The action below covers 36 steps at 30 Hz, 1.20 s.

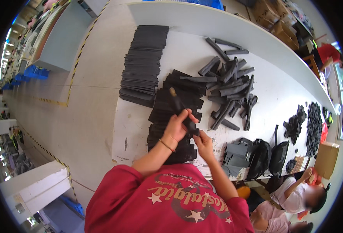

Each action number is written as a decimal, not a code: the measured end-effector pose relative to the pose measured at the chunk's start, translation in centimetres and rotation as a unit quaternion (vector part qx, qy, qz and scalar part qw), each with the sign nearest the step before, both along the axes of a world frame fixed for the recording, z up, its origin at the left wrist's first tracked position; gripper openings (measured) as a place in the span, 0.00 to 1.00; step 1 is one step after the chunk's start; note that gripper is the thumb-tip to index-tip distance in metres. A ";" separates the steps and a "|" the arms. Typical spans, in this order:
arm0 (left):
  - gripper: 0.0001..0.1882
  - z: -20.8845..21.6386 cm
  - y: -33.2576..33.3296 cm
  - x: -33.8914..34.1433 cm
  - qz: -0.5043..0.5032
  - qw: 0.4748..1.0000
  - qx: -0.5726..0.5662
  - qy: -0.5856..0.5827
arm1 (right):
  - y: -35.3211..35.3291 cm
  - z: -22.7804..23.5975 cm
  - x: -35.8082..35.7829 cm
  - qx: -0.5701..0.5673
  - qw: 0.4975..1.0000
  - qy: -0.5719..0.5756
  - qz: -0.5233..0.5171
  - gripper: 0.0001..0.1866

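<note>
My left hand (pixel 176 127) is wrapped around a black rolled piece (pixel 180 108) that has a tan rod tip (pixel 173 92) sticking out of its far end. The near end of the same roll is pinched by my right hand (pixel 203 141). Both hands hover over a spread of flat black cut pieces (pixel 179 91) on the white table (pixel 136 128). A heap of finished black rolled tubes (pixel 230 83) lies just right of the hands.
A tall fanned stack of flat black sheets (pixel 144 64) sits at the table's left. Folded grey-black pieces (pixel 235 153), black bags (pixel 265 155) and small black bits (pixel 308 124) lie to the right. A cardboard box (pixel 326 159) and seated people (pixel 295 194) are at the lower right.
</note>
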<state>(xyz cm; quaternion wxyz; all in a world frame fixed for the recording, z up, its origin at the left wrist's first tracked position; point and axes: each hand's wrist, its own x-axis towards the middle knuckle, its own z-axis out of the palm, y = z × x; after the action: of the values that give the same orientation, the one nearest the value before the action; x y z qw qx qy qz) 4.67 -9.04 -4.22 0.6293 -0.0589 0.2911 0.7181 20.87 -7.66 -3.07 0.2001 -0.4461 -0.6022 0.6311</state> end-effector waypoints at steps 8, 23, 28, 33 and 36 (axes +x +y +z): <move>0.12 1.7 0.9 -0.7 0.099 0.992 -0.075 -0.032 | -4.0 0.5 -0.5 0.129 0.986 -0.098 0.024 0.11; 0.21 2.7 1.8 -8.3 0.215 0.944 -0.131 0.215 | -4.9 4.7 9.6 -0.033 0.994 -0.101 0.009 0.12; 0.31 0.5 -0.9 0.3 0.094 0.967 -0.164 0.169 | -5.1 4.2 10.0 -0.031 0.995 -0.092 0.019 0.10; 0.41 3.0 2.2 0.0 -0.208 0.973 0.066 -0.073 | -5.8 4.7 10.5 -0.028 0.992 -0.113 0.040 0.11; 0.34 1.2 3.9 -0.5 -0.277 0.957 0.066 -0.053 | -6.7 4.8 11.1 -0.055 0.992 -0.111 0.023 0.11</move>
<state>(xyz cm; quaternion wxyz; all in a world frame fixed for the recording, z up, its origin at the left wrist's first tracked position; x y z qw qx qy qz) 4.12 -5.13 -3.05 0.8209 0.0278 0.2136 0.5289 31.94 -14.33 1.69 0.0925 -0.5102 -0.5951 0.6140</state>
